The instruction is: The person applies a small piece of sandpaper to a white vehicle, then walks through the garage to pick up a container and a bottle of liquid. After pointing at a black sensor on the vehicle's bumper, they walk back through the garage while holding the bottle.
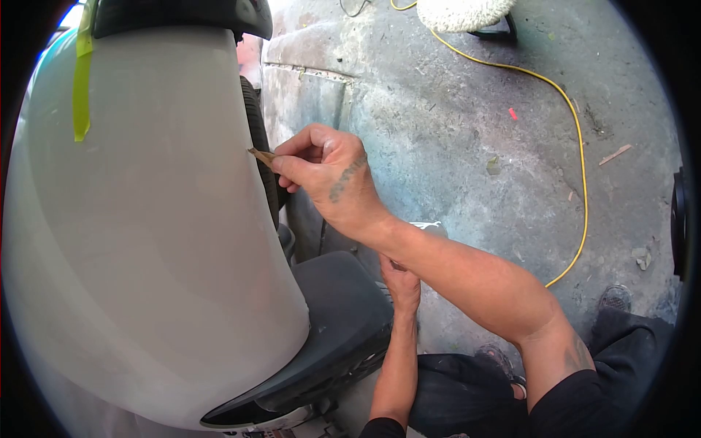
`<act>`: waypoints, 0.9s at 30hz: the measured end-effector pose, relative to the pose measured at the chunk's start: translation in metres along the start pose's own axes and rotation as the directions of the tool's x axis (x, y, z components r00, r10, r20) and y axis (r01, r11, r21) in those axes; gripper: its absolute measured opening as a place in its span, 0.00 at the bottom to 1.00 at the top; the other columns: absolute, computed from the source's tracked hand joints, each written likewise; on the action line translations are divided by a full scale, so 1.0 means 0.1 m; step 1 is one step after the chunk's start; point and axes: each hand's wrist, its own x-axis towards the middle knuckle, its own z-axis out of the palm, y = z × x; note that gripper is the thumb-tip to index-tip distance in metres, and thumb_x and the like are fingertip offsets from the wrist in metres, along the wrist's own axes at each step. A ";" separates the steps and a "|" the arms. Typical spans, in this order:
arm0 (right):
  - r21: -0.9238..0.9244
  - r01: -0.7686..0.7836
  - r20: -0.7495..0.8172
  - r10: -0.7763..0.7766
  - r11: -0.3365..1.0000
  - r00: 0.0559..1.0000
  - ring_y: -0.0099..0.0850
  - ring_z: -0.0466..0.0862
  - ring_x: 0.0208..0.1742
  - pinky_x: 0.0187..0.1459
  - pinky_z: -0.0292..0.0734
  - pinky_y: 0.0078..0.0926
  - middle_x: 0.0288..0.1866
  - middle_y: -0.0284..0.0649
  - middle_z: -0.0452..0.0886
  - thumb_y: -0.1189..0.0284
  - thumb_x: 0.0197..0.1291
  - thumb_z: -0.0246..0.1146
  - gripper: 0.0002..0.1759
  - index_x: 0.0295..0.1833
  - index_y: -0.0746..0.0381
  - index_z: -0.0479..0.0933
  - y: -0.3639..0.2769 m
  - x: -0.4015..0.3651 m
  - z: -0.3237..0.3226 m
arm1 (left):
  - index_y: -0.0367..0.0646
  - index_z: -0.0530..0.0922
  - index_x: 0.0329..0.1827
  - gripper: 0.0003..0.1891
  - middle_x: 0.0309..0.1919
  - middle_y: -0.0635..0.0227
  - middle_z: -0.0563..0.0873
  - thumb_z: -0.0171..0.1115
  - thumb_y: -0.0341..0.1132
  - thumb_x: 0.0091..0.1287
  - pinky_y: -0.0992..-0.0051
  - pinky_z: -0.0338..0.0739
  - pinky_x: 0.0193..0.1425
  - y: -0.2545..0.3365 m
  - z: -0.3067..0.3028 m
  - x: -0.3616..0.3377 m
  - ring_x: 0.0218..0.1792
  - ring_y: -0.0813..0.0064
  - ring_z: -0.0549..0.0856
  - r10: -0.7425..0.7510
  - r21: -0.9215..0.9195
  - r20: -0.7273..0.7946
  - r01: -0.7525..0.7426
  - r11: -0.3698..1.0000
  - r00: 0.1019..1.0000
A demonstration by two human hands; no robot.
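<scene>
My right hand (321,171) pinches a small folded piece of brown sandpaper (261,155) between thumb and fingers. Its tip is right at the edge of a large grey primed car panel (161,197), beside the dark tire (255,120). Lower down, my left hand (401,281) is closed and partly hidden beneath my right forearm. What it holds I cannot make out. A white-rimmed grey object (431,228) shows just past that forearm, near the left hand. Below the panel's edge is black plastic trim (339,292).
Yellow-green tape (82,95) hangs on the panel below a black part (179,16). A yellow cord (584,175) curves over the stained concrete floor (453,131). At the top stands a fluffy white round pad (464,13). My shoes (499,359) are at the lower right.
</scene>
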 end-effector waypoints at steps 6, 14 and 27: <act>-0.006 -0.036 -0.023 0.035 0.999 0.999 0.22 0.85 0.33 0.37 0.82 0.20 0.34 0.40 0.87 0.78 0.64 0.69 0.06 0.42 0.70 0.82 -0.03 -0.01 -0.04 | 0.37 0.65 0.76 0.46 0.67 0.59 0.76 0.82 0.37 0.56 0.67 0.75 0.67 -0.01 0.00 0.02 0.66 0.67 0.77 -0.065 -0.060 0.010 0.066 0.996 0.998; -0.016 -0.019 0.008 0.019 1.000 1.000 0.22 0.85 0.33 0.37 0.82 0.21 0.34 0.41 0.87 0.78 0.64 0.69 0.06 0.42 0.70 0.82 0.01 0.01 -0.02 | 0.37 0.63 0.77 0.48 0.68 0.59 0.76 0.82 0.38 0.57 0.66 0.76 0.67 -0.14 -0.05 0.01 0.66 0.67 0.77 -0.028 -0.028 0.031 0.029 0.999 0.999; -0.003 -0.013 0.029 0.013 1.000 0.999 0.22 0.85 0.33 0.37 0.82 0.20 0.34 0.40 0.87 0.78 0.64 0.70 0.06 0.42 0.70 0.82 0.00 0.02 -0.02 | 0.37 0.66 0.75 0.44 0.65 0.60 0.78 0.82 0.36 0.57 0.67 0.75 0.67 -0.13 -0.03 0.01 0.65 0.68 0.77 -0.014 -0.002 0.036 0.014 1.000 0.999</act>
